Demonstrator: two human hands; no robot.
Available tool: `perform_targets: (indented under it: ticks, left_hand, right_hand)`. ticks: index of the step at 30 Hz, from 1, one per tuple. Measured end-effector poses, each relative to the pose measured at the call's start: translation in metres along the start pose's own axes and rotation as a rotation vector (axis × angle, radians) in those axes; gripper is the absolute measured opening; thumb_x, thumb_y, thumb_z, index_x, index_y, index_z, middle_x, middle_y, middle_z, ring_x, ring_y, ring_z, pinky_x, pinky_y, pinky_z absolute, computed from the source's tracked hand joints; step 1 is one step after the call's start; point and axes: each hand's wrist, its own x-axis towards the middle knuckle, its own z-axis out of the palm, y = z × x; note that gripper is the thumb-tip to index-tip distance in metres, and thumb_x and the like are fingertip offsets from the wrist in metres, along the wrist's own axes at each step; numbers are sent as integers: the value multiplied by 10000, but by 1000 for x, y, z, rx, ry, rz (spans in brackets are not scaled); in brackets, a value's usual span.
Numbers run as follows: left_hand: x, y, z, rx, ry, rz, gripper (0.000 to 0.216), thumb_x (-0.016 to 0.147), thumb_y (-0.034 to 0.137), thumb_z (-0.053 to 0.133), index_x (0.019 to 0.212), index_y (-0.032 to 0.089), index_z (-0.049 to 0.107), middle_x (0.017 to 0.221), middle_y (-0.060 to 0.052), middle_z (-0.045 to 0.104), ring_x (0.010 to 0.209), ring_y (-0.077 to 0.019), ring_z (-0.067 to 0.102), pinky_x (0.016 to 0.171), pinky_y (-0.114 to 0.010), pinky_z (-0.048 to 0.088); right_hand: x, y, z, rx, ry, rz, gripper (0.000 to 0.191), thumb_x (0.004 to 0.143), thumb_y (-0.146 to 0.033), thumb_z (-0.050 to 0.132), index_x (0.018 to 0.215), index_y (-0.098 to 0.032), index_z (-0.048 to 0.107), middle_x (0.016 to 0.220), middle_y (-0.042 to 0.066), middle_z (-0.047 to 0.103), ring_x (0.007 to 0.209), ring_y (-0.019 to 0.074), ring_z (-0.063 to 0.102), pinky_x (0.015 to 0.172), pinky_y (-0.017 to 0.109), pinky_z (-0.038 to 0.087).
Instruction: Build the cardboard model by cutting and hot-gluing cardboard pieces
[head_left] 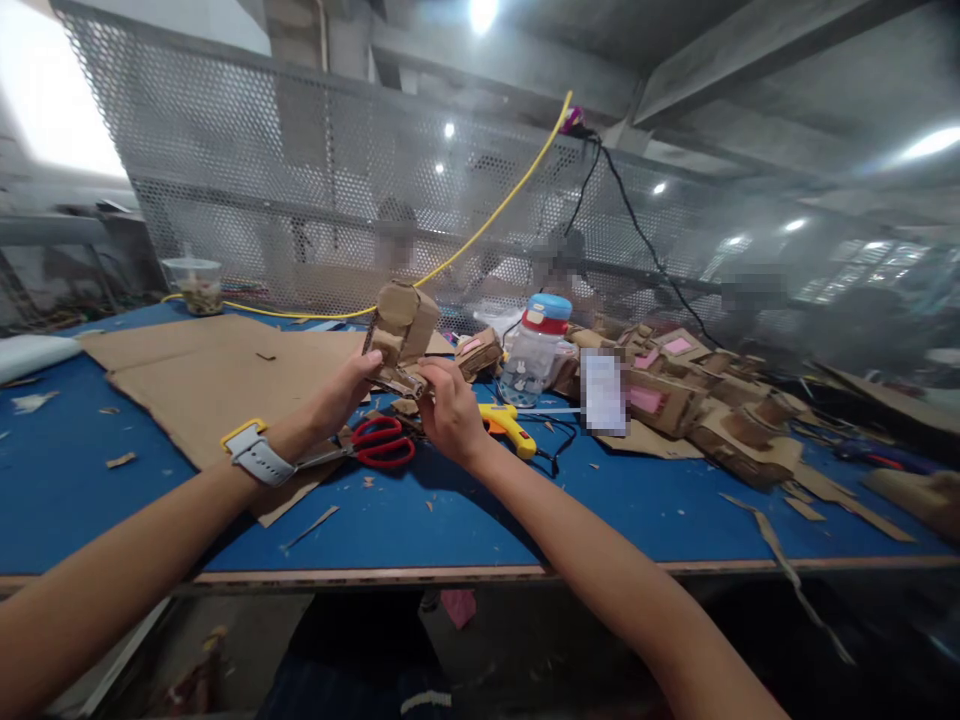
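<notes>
Between my two hands a small cardboard model [405,325] is held up above the blue table; it has an upright rounded part and a flat lower part. My left hand [352,385], with a watch on its wrist, grips the model's left edge with the thumb on top. The fingers of my right hand [451,410] pinch its lower right edge. Below the hands lie red-handled scissors [382,442], their blades partly behind my left wrist. A yellow glue gun [514,430] rests just right of my right hand.
Large cardboard sheets [210,375] cover the table's left side. A bottle with a blue lid [536,350] stands behind the glue gun. Several cardboard pieces [750,435] pile up at right. A yellow cable [495,215] runs up a perforated metal screen [247,180]. People sit beyond it.
</notes>
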Motion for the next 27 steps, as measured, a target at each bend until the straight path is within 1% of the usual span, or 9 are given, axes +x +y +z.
perform_targets:
  ticks: [4, 7, 9, 11, 13, 15, 18, 22, 27]
  left_hand:
    - [0, 1, -1, 30, -12, 25, 360, 773, 503, 607, 951, 197, 676, 1022, -60, 722, 1116, -290, 611, 975, -411, 479]
    - [3, -1, -6, 81, 14, 58, 379, 788, 503, 581, 1016, 207, 645, 1079, -78, 699, 1142, -287, 599, 957, -410, 492]
    - [6, -4, -11, 105, 64, 97, 439, 772, 506, 593, 1102, 217, 601, 1127, -87, 673, 1142, -275, 595, 939, -401, 498]
    - [9, -4, -15, 121, 158, 148, 472, 745, 490, 627, 1129, 221, 573, 1137, -89, 657, 1107, -248, 602, 903, -371, 505]
    - [10, -3, -18, 163, 270, 193, 428, 732, 459, 659, 1076, 215, 582, 1081, -81, 658, 1040, -215, 611, 864, -333, 503]
    - [9, 1, -18, 256, 364, 234, 340, 740, 429, 675, 984, 206, 599, 977, -63, 656, 943, -190, 612, 822, -312, 496]
    - [7, 7, -16, 421, 442, 292, 253, 747, 411, 689, 858, 200, 605, 854, -36, 628, 832, -171, 582, 773, -300, 479]
    - [6, 9, -16, 480, 469, 281, 221, 753, 410, 679, 767, 210, 586, 763, -8, 593, 756, -156, 551, 737, -290, 458]
    - [8, 6, -19, 496, 445, 243, 246, 772, 429, 648, 698, 206, 575, 688, 1, 554, 695, -153, 519, 695, -286, 443]
  right_hand:
    - [-1, 2, 0, 46, -21, 22, 234, 955, -169, 378, 1180, -195, 437, 1097, 131, 600, 1061, 208, 593, 900, 379, 540]
    - [-2, 3, -2, 64, -51, 55, 233, 948, -168, 395, 1174, -192, 442, 1103, 135, 599, 1064, 212, 590, 906, 384, 533]
    - [-3, 4, -2, 68, -61, 75, 225, 948, -176, 396, 1167, -189, 444, 1105, 139, 598, 1065, 217, 586, 905, 389, 528]
    - [-2, 4, -2, 57, -57, 82, 209, 951, -183, 394, 1154, -187, 445, 1089, 139, 600, 1052, 219, 583, 898, 389, 527]
    - [-1, 4, -2, 45, -49, 84, 194, 957, -188, 386, 1142, -187, 443, 1067, 135, 602, 1029, 217, 581, 888, 384, 527]
    - [0, 4, -2, 30, -37, 83, 185, 960, -187, 377, 1133, -185, 442, 1052, 134, 600, 1011, 217, 577, 876, 378, 528]
    - [1, 5, -2, 2, -16, 79, 171, 959, -188, 387, 1120, -180, 444, 1035, 134, 597, 989, 218, 572, 863, 373, 528]
    - [-1, 9, -2, 7, -43, 114, 175, 951, -192, 405, 1120, -174, 448, 1037, 137, 595, 993, 224, 568, 874, 383, 523]
    - [-3, 11, -1, 21, -120, 181, 167, 944, -190, 401, 1096, -180, 470, 1054, 135, 597, 1010, 224, 571, 903, 386, 511]
